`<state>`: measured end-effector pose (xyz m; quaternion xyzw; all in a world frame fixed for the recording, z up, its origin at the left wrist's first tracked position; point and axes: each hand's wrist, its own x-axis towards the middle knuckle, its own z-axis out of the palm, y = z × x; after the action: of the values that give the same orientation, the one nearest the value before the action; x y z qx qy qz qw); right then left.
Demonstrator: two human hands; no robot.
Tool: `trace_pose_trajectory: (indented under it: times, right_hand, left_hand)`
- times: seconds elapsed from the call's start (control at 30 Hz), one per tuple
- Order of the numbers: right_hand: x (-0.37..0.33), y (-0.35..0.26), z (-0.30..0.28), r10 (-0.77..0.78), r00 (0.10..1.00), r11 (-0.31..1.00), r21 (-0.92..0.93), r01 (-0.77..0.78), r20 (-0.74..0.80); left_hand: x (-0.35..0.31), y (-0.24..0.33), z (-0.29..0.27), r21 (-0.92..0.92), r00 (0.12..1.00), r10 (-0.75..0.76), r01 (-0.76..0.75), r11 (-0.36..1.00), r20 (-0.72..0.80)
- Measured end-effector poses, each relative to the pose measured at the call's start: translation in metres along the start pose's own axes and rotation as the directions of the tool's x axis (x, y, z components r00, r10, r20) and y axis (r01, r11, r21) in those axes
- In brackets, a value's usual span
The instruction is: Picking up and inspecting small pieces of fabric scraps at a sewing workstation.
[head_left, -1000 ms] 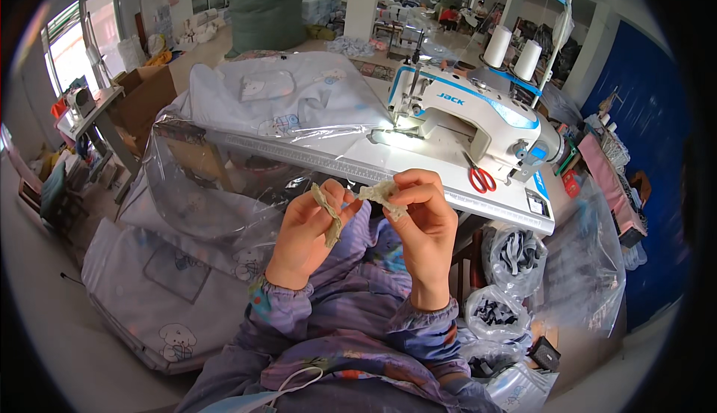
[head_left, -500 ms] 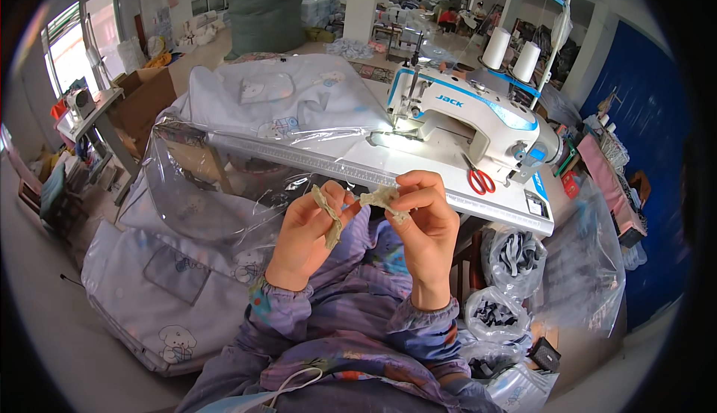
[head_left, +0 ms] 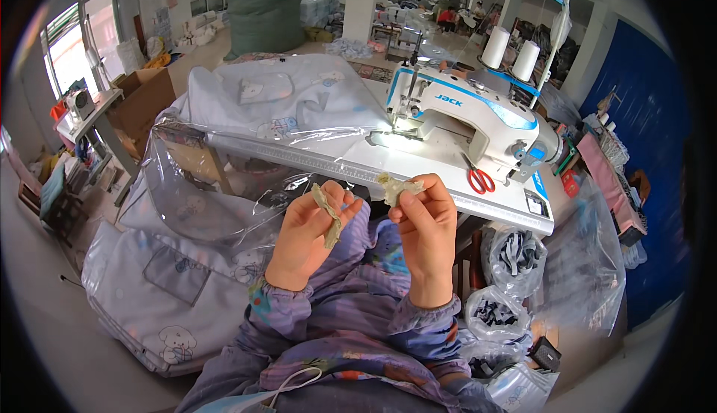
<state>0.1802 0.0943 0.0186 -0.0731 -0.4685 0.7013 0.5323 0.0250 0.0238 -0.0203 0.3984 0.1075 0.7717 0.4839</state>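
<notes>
In front of the sewing table I hold up both hands. My left hand (head_left: 296, 235) pinches a long, crumpled pale-olive scrap (head_left: 328, 217), which hangs out beside the fingers. Between the thumb and fingers of my right hand (head_left: 426, 237) is a second crumpled pale-olive scrap (head_left: 393, 187), held a little higher, with its ragged end pointing left. The two scraps are apart. What they are made of I cannot tell. Beyond my hands stands a white and blue sewing machine (head_left: 463, 107), its lamp lit over the needle area.
Red-handled scissors (head_left: 480, 181) lie on the white table (head_left: 441, 183). Grey-white printed fabric (head_left: 284, 99) with clear plastic film covers the table's left part; more printed fabric (head_left: 164, 293) hangs at the left. Open clear bags (head_left: 499, 312) of dark strips stand at the lower right.
My right hand has turned and its scrap has risen slightly, now showing its ragged end toward the upper left. My left hand has barely moved.
</notes>
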Motion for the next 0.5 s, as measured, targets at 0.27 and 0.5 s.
trace_pose_trajectory:
  times: [0.27, 0.5]
  right_hand:
    - [0.0017, -0.0021, -0.0017, 0.107, 0.994, 0.988, 0.109, -0.108, 0.017]
    - [0.0000, -0.0009, -0.0037, 0.123, 0.991, 0.984, 0.122, -0.127, 0.043]
  left_hand:
    - [-0.0009, -0.0010, 0.0000, 0.000, 1.000, 0.006, -0.006, 1.000, -0.002]
    - [-0.0014, -0.0013, 0.0000, -0.010, 1.000, 0.003, -0.003, 1.000, -0.006]
